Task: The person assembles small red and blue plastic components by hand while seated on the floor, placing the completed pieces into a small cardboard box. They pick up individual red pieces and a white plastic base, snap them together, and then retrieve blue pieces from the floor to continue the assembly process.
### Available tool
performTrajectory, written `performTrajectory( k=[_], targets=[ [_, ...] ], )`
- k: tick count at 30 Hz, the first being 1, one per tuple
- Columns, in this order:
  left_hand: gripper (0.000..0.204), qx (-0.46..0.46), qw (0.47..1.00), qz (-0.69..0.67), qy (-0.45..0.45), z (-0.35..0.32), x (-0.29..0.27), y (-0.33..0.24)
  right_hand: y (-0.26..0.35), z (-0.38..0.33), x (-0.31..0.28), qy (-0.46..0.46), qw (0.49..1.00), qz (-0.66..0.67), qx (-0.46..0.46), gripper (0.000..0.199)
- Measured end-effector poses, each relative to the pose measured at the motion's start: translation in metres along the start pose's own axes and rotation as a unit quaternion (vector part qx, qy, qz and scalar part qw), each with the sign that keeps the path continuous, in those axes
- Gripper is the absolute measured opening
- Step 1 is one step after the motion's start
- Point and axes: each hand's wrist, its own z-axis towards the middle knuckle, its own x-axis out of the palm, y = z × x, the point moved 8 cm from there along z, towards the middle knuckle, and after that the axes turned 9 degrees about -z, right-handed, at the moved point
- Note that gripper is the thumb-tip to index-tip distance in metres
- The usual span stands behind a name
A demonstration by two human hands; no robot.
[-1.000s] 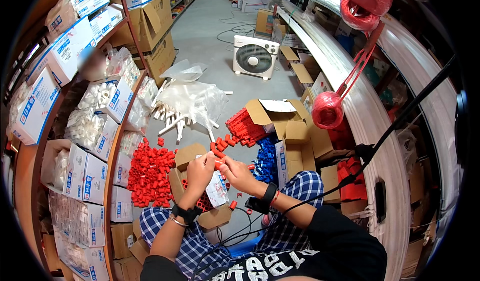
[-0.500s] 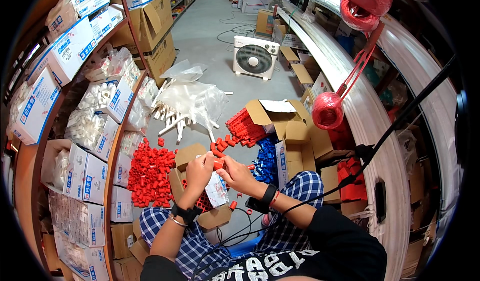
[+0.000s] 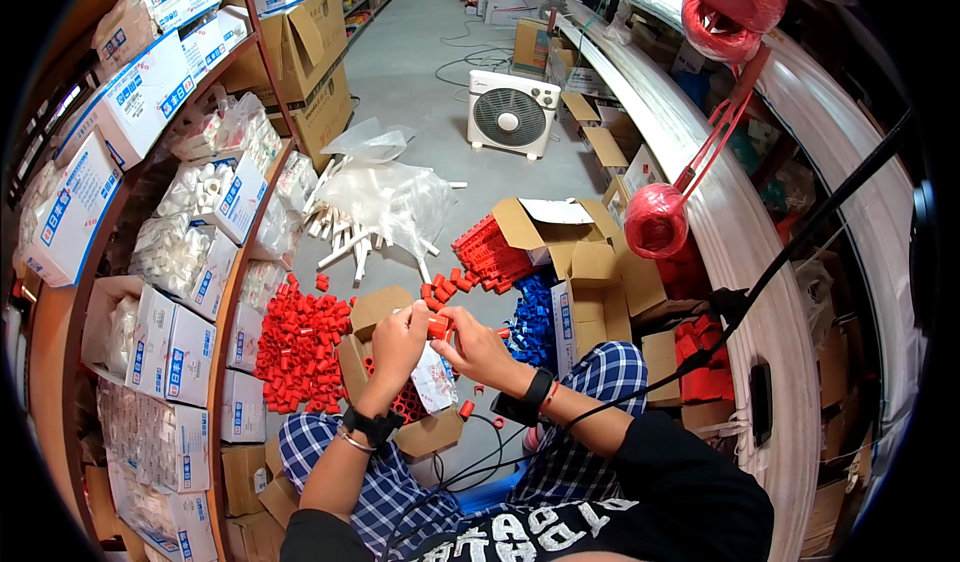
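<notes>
A short red pipe fitting (image 3: 438,327) is held up between both hands, over an open cardboard box (image 3: 432,434). My left hand (image 3: 400,340) is closed on its left side, and my right hand (image 3: 480,348) pinches it from the right with thumb and fingers. Inside the box, red fittings (image 3: 406,403) stand in rows, their round ends up; my left hand and wrist hide part of them. A white and blue printed side of the box (image 3: 434,377) shows beneath my hands. Left of the box spreads a large heap of loose red fittings (image 3: 300,352).
Blue fittings (image 3: 531,320) and rows of red parts (image 3: 490,252) lie ahead to the right, beside open cartons (image 3: 598,297). White pipes under plastic (image 3: 385,202) and a box fan (image 3: 511,114) are farther off. Shelves of boxes (image 3: 175,347) line the left; black cables (image 3: 490,467) run between my legs.
The red fitting has turned slightly between my hands. My right hand's fingers have shifted a little on it; the rest looks the same.
</notes>
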Motion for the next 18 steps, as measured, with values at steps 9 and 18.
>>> performTrajectory(
  k=[9,18],
  targets=[
    [0.046,0.0,1.0,-0.023,0.003,-0.002,0.005,0.004,-0.029,-0.005,0.019,0.053,0.995,0.023,0.082,0.03],
    [0.045,0.008,1.0,-0.011,-0.011,-0.002,0.001,-0.002,-0.019,-0.003,0.012,0.039,0.996,0.047,0.069,0.027]
  ],
)
